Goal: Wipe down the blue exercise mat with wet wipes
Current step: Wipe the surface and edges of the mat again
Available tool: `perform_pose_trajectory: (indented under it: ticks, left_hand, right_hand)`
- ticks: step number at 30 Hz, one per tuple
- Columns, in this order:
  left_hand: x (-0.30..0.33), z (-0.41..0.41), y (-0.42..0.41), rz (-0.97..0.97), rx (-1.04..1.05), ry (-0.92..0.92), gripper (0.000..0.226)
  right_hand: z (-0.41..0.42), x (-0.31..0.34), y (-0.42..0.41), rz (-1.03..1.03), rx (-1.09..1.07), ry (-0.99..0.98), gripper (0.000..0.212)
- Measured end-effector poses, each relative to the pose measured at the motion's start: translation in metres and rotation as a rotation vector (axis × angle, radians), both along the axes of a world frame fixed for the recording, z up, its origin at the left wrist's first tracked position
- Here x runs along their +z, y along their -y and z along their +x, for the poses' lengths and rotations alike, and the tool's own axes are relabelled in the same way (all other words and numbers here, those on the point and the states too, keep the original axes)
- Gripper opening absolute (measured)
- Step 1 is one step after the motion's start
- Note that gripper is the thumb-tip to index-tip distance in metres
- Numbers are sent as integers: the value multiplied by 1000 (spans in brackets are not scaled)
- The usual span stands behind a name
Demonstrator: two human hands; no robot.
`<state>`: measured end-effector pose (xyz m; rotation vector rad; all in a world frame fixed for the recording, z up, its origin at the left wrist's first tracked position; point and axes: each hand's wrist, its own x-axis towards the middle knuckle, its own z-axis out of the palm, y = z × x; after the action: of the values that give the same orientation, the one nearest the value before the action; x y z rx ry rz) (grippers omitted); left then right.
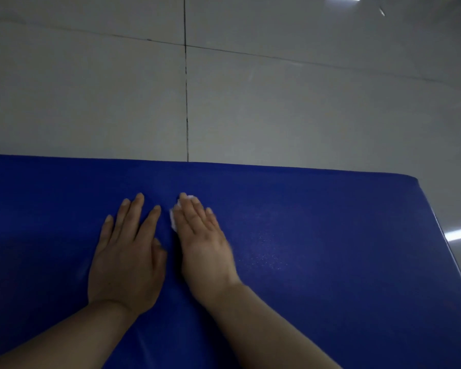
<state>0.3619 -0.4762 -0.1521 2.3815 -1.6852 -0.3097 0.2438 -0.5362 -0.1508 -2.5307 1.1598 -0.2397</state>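
Head view: two hands flat, left hand (pixel 125 259), right hand (pixel 205 246); one wipe (pixel 174 219); one mat (pixel 330 249).

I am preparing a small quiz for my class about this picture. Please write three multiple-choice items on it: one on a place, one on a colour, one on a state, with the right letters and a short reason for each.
1. Where is the white wipe?
A. Under the right hand
B. On the floor tiles
C. Under the left hand

2. What colour is the mat?
A. Green
B. Blue
C. Red

3. How does the left hand lie?
A. Curled in a fist
B. Lifted off the mat
C. Flat, fingers straight, on the mat

Answers:
1 A: the wipe peeks out beside the fingers of the right hand.
2 B: the mat is deep blue against the grey floor.
3 C: the left hand rests palm down with its fingers spread.
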Motion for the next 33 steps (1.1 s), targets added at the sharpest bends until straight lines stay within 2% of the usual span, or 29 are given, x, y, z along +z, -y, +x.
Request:
perform_pose_trajectory:
  ticks: [4,8,11,12,16,19,21,22,24,28,30,33]
  left_hand:
    - [-1,0,-1,-35,11,-44,61]
    - [-1,-1,-1,-51,15,-57,60]
    - [-1,-1,-1,-51,16,-41,61]
    - [-1,-1,-1,-51,17,-38,61]
    - [1,-2,0,-26,10,-18,63]
    - [1,-2,0,-17,4,-10,64]
    - [1,-2,0,-24,12,-13,64]
    - [1,-1,0,-30,16,-17,63]
    - [-1,-2,0,-43,19,-25,62]
    - [-3,-1,0,-58,21,-23,61]
    - [-3,-2,-1,-61,22,-18,61]
    - [-3,-1,0,-56,17,-14,62]
  right_hand:
    - [-82,7,32,-34,-168,-91,77]
    - [-168,19,63,-9,-575,-162,70]
    - [-160,12,56,-2,-723,-143,66]
    - [-143,8,46,-14,-680,-140,66]
    - [-48,-2,-14,-111,-291,-76,57]
    - [-25,6,-31,-107,-119,-9,56]
    - [-51,8,-17,-146,-120,-40,58]
    - [-71,8,-6,-135,-191,-59,65]
    - [-117,12,18,-71,-405,-139,76]
    - [-167,16,49,-33,-773,-173,72]
    - [-148,8,37,-70,-721,-213,68]
    - [-84,-1,-9,-90,-282,-180,57]
